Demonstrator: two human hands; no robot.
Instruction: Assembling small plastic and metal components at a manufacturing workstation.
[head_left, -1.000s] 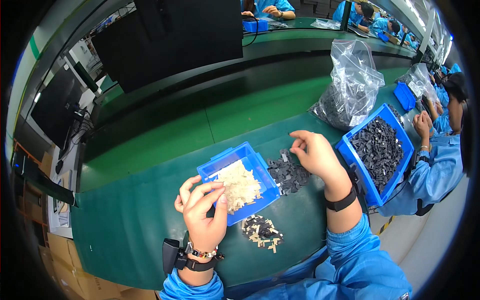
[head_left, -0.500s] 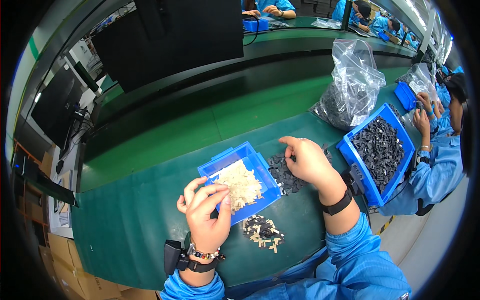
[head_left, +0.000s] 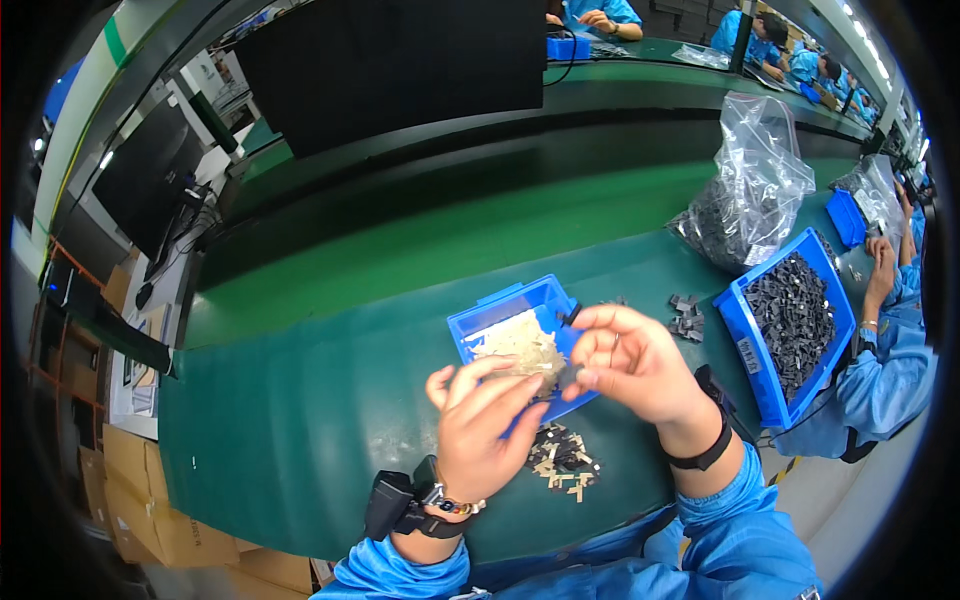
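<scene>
My right hand (head_left: 650,372) is in front of me, thumb and fingers curled around small black plastic pieces (head_left: 569,376). One piece shows at the thumb tip, another dark one by the index fingertip. To its left my left hand (head_left: 484,428) has thumb and fingertips drawn together; whatever is between them is too small to make out. Both hands hover over a blue tray (head_left: 488,305) of small pale cream pieces (head_left: 518,338). Just nearer to me on the table lies a small heap of mixed black and cream pieces (head_left: 562,458).
A bigger blue bin (head_left: 742,340) full of black pieces stands at the right, before a clear plastic bag (head_left: 752,190) of dark pieces. Loose black pieces (head_left: 686,318) lie beside the bin. A co-worker's hand (head_left: 881,270) shows at far right. A black panel (head_left: 390,75) hangs ahead.
My right hand has come left from the loose black pieces to the tray, now with black pieces in its fingers. The hands are closer together. The whole view has shifted somewhat.
</scene>
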